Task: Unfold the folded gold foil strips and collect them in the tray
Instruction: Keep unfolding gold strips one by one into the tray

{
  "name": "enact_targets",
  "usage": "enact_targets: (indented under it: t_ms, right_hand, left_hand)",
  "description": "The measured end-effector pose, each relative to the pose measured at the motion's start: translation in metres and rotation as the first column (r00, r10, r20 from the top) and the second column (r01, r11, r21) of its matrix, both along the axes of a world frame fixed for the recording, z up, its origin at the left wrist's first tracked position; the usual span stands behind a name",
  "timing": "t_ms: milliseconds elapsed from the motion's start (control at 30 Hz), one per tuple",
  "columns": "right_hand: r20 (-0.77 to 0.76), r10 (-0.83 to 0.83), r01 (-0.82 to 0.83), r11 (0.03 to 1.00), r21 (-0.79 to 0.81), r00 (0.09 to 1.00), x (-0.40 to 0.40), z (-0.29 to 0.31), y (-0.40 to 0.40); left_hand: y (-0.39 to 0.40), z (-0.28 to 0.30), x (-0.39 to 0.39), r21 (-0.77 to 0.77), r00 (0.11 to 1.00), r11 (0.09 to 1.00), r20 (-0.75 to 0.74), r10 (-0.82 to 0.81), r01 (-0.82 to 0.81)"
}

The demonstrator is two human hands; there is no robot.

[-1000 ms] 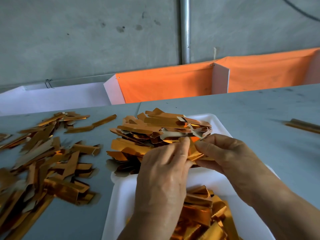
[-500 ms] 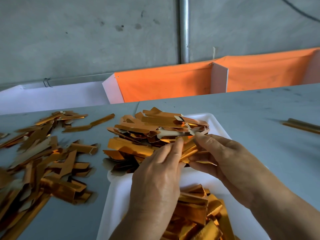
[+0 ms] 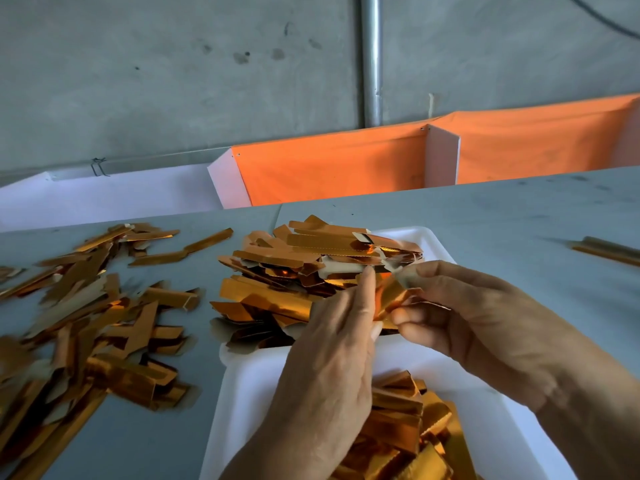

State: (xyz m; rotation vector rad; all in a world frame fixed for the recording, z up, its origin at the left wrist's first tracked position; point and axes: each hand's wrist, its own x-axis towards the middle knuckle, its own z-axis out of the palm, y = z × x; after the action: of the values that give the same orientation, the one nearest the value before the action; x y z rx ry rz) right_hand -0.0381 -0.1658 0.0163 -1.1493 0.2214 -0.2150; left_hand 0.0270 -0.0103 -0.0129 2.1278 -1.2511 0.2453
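Note:
A white tray (image 3: 460,372) lies on the grey table in front of me. Its far end carries a heap of gold foil strips (image 3: 311,268); a second heap of folded strips (image 3: 401,434) fills the near end. Over the tray's middle, both hands hold one gold foil strip (image 3: 393,297). My left hand (image 3: 332,362) pinches its left end between fingers and thumb. My right hand (image 3: 474,317) pinches its right end, where the pale back of the foil shows. Much of the strip is hidden behind my fingers.
Several loose gold strips (image 3: 90,317) are scattered over the table to the left. A single long strip (image 3: 609,251) lies at the far right. Behind the table stand an orange cloth bin (image 3: 329,171) and a white bin (image 3: 104,195) against a concrete wall with a metal pipe (image 3: 370,60).
The strip between my hands has come partly open, with my right fingers lifting its end up and to the right. The view has shifted slightly.

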Motion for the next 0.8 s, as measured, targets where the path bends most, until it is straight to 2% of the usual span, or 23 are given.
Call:
enact_targets:
  t_ms: [167, 333, 567, 633, 800]
  right_hand:
    - [-0.010, -0.007, 0.006, 0.999, -0.044, 1.000, -0.001, 0.000, -0.003]
    - [-0.002, -0.032, 0.032, 0.998, -0.053, 0.999, 0.001, -0.002, -0.004]
    - [-0.024, 0.061, -0.063, 0.994, -0.086, 0.998, -0.003, 0.000, -0.009]
    - [-0.023, 0.068, -0.071, 0.987, -0.148, 0.997, -0.004, 0.001, -0.010]
    - [0.044, 0.022, 0.000, 0.896, -0.444, 0.999, -0.004, 0.002, -0.007]
  left_hand:
    - [0.002, -0.001, 0.001, -0.015, 0.997, 0.998, 0.036, -0.061, 0.062]
    - [0.001, 0.005, 0.000, -0.077, 0.989, 0.990, -0.075, -0.127, 0.121]
    - [0.004, 0.008, 0.001, -0.113, 0.975, 0.981, -0.133, -0.175, 0.161]
    - [0.005, 0.009, 0.001, -0.118, 0.973, 0.980, -0.146, -0.179, 0.162]
    - [0.006, 0.010, 0.000, -0.099, 0.970, 0.979, -0.149, -0.190, 0.177]
